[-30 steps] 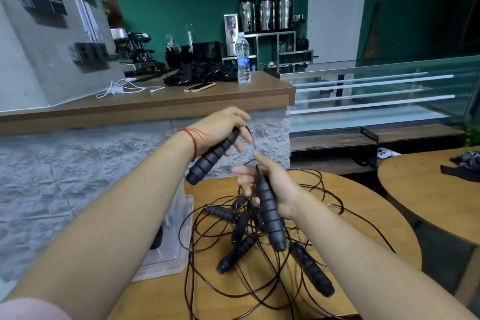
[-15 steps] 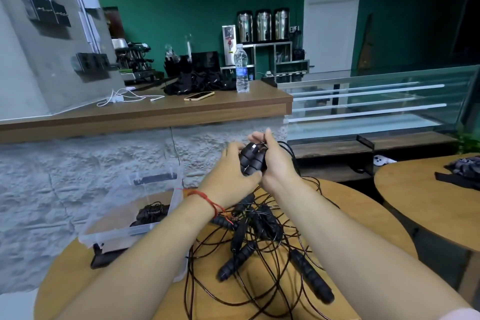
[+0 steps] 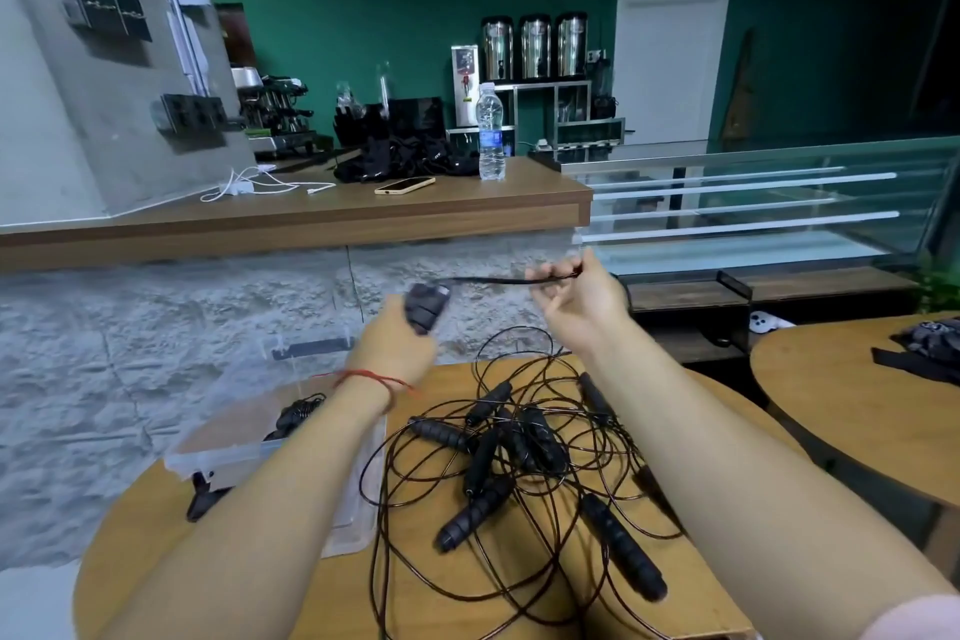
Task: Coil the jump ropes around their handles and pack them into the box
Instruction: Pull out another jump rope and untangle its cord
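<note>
Behind the table (image 3: 156, 561), a long wooden counter (image 3: 311, 218) is carrying one water bottle (image 3: 491, 133), one phone (image 3: 404, 185) and a white cable (image 3: 254, 185), with three metal urns (image 3: 535, 47) standing further back and a second table (image 3: 857, 405) sitting off to my right. My left forearm is crossing over the clear box (image 3: 234, 452) at the table's left edge and hiding part of it; one coiled rope (image 3: 296, 418) is lying inside. My right forearm is covering the table's right edge and some of the loose cord there. In the middle of the table a tangle of jump ropes (image 3: 519, 457) is sprawling. I am counting at least six black grips in it, though the knot is too dense to be sure. Both my arms are reaching forward above the table. My left hand (image 3: 395, 353) is curling its fingers around a pair of handles (image 3: 426, 307) held side by side, pointing up and away. My right hand (image 3: 576, 301), raised to the same height and well apart from the left, is pinching the cord (image 3: 498, 281) between thumb and fingertips, with the cord running taut from the handles to that pinch.
</note>
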Motion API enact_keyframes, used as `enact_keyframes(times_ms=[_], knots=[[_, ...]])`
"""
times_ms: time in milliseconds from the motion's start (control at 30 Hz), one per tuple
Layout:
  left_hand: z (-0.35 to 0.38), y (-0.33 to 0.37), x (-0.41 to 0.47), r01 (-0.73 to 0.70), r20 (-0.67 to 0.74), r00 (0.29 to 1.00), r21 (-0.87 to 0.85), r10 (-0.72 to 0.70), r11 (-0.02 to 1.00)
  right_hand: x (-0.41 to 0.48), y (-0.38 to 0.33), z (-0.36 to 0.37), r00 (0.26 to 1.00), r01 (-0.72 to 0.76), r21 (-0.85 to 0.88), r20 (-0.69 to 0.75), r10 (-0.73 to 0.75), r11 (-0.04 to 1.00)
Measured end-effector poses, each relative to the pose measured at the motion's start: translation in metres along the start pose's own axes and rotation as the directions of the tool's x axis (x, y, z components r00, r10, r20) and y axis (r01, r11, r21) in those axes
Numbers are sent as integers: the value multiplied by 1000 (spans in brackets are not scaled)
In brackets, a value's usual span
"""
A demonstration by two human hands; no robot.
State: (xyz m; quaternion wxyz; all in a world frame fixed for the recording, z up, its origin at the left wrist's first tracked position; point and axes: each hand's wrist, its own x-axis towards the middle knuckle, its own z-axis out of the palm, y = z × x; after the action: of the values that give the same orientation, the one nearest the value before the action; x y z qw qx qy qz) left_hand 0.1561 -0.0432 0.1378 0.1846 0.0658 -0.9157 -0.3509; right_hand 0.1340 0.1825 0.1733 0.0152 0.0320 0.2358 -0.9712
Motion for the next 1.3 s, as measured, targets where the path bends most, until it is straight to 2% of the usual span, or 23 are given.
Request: enact_keyframes(times_ms=[33,67,100,133,200,267,300,367,433,533,600,700,767,933,1033,1133,1233,1300], knots=[[-9,-13,13,171,34,985,-259,-168,951,4,-10,-4,1000,7,25,-9,-7,1000],[-20,-25,24,330,117,942,-489,-314,807,8,-21,-8,1000,21,46,-25,-20,999],[-32,-36,33,415,197,900,-660,-389,626,14,-30,-12,998,49,54,-53,-46,997],[-46,-46,42,418,209,874,-783,-438,460,20,-38,-17,992,87,45,-95,-82,995],[-71,-60,56,305,160,823,-934,-546,186,30,-50,-29,971,156,-14,-180,-156,988],[-88,-64,59,182,137,829,-983,-542,30,36,-53,-42,955,177,-108,-221,-198,978],[-92,-59,54,156,139,856,-988,-498,-7,37,-52,-46,954,172,-177,-217,-209,969],[-90,-40,39,166,154,914,-986,-376,1,37,-44,-52,964,127,-347,-180,-198,929],[-83,-19,23,208,198,964,-977,-179,38,35,-36,-51,981,84,-491,-111,-158,867],[-65,7,7,332,347,937,-923,49,194,30,-24,-44,995,97,-636,35,-97,766],[-47,23,-4,350,408,904,-876,123,332,25,-14,-38,992,113,-629,113,-53,769],[-12,42,-16,354,469,872,-804,143,478,21,1,-29,988,104,-554,151,-24,826],[9,54,-22,328,471,870,-771,143,545,23,9,-25,989,99,-550,146,-21,829],[37,76,-41,263,400,908,-777,126,572,22,29,-16,979,96,-497,204,8,862],[44,89,-46,194,301,950,-781,86,594,21,30,-18,976,142,-605,219,-8,784],[44,90,-43,98,238,964,-735,121,671,13,33,-18,973,142,-671,231,23,728],[37,76,-37,40,299,938,-595,175,803,14,34,-17,983,32,-579,164,78,814],[27,58,-35,-31,354,909,-468,219,883,20,21,-20,993,-56,-424,70,94,904]])
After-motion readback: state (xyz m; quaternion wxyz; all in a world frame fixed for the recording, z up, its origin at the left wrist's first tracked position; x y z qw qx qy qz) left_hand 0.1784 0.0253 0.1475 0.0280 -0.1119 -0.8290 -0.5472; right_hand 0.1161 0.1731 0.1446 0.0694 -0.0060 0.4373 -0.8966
